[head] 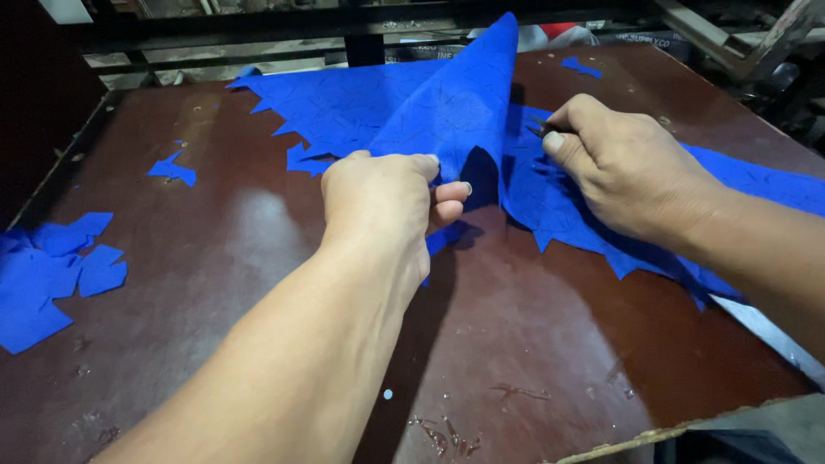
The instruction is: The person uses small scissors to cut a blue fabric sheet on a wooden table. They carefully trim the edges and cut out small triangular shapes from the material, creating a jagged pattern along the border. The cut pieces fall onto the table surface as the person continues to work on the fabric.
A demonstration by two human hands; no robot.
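While the left hand pinches the blue sheet up, the right hand — fisted — presses it onto the brown table.

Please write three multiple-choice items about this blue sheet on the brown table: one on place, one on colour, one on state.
1. Where does the pile of cut blue pieces lie?
A. the table's left edge
B. under the right hand
C. on the floor

2. What colour is the sheet?
A. red
B. blue
C. green

3. How does the sheet stand at the left hand?
A. flat
B. rolled up
C. lifted into a peak

Answers: 1 A, the pieces sit far left; 2 B, it is plainly blue; 3 C, the left hand pinches it upward while the right hand presses beside.
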